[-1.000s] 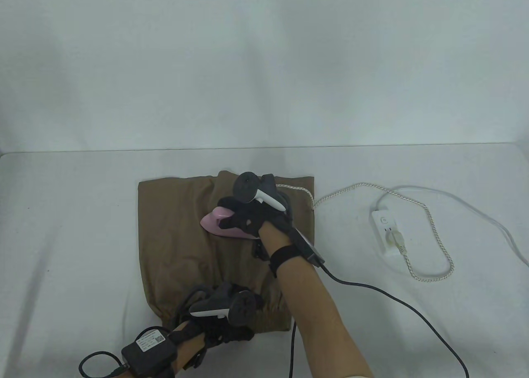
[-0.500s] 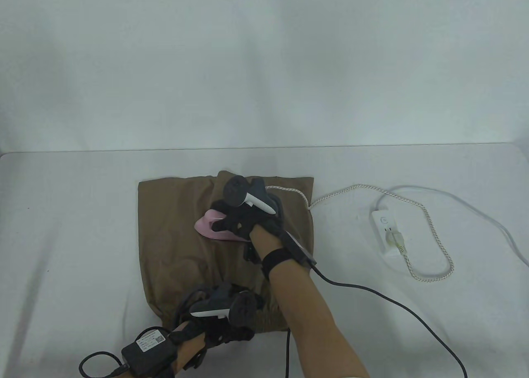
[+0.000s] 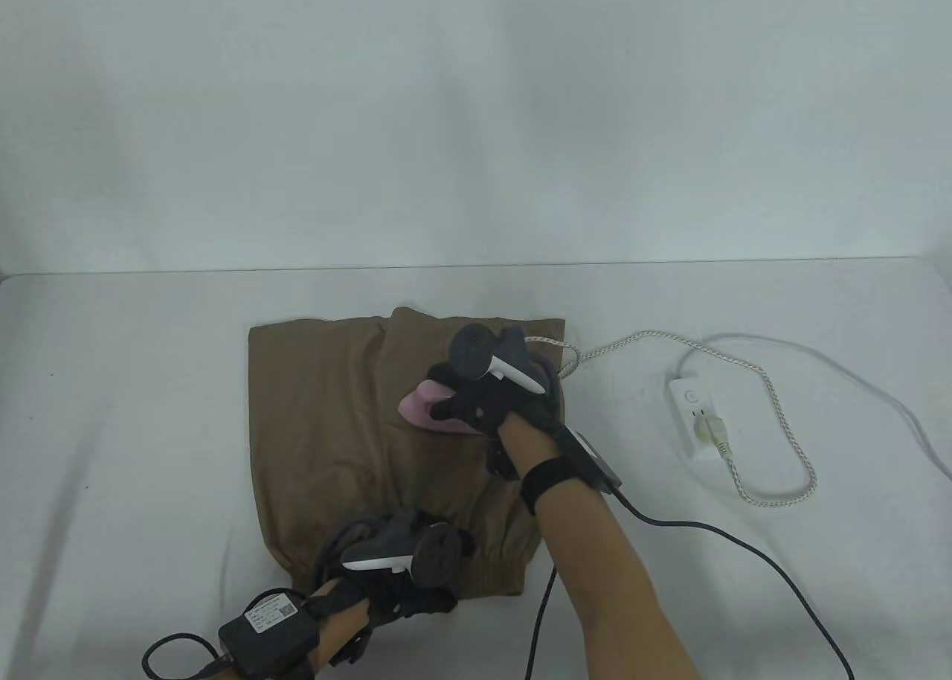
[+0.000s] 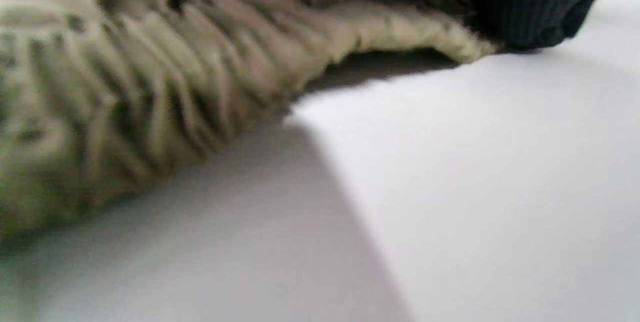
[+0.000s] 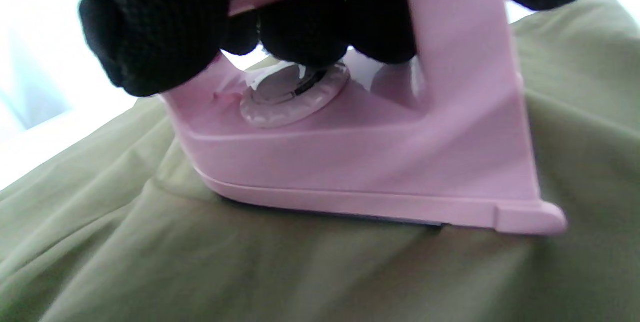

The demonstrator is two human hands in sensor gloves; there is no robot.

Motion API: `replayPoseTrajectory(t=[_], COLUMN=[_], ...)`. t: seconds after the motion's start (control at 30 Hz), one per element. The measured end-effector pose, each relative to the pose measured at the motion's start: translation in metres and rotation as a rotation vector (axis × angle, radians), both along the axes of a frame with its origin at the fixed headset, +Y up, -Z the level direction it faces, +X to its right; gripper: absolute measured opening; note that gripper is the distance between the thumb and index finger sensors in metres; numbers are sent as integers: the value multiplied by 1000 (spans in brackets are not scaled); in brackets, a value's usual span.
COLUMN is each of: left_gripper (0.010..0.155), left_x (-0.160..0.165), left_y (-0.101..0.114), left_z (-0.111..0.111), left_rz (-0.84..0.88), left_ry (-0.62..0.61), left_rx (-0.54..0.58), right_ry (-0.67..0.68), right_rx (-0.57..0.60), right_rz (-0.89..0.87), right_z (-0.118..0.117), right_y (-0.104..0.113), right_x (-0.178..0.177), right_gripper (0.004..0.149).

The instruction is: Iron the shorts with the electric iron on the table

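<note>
Brown shorts lie flat on the white table, waistband toward me. My right hand grips the handle of a pink electric iron whose soleplate rests on the right half of the shorts. In the right wrist view the gloved fingers wrap the iron's handle over the olive-brown cloth. My left hand presses on the gathered waistband at the shorts' near edge; the left wrist view shows the ribbed waistband and one gloved fingertip.
A white power strip lies to the right with a plug in it. The iron's braided white cord loops beside it. A black glove cable trails from my right wrist across the table.
My right hand first slid the iron left, then moved it back right across the shorts. The left hand has stayed on the waistband.
</note>
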State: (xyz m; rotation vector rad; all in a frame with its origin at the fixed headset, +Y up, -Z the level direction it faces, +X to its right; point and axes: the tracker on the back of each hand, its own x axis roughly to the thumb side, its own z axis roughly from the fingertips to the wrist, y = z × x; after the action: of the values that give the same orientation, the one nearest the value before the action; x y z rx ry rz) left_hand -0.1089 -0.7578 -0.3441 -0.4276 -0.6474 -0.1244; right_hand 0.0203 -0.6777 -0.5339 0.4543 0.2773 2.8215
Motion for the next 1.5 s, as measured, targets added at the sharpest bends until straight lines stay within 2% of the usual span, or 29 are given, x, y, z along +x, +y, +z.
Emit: replayPoseTrajectory(t=[0.33, 0.57, 1.03, 1.37, 1.5], left_gripper=[83, 83, 83, 83, 83], left_x=[0, 0, -1, -1, -1], left_y=[0, 0, -1, -1, -1], left_z=[0, 0, 0, 0, 0], left_rz=[0, 0, 8, 7, 5], left_ry=[-1, -3, 2, 2, 1], left_rx=[0, -1, -8, -9, -8], right_ry=[-81, -122, -18, 97, 104], right_rx=[0, -13, -25, -82, -95], right_rz=[9, 4, -28, -82, -62], right_z=[11, 11, 8, 20, 23], right_y=[0, 0, -1, -4, -5], right_x=[52, 64, 0, -60, -68], right_gripper=[67, 67, 67, 67, 67])
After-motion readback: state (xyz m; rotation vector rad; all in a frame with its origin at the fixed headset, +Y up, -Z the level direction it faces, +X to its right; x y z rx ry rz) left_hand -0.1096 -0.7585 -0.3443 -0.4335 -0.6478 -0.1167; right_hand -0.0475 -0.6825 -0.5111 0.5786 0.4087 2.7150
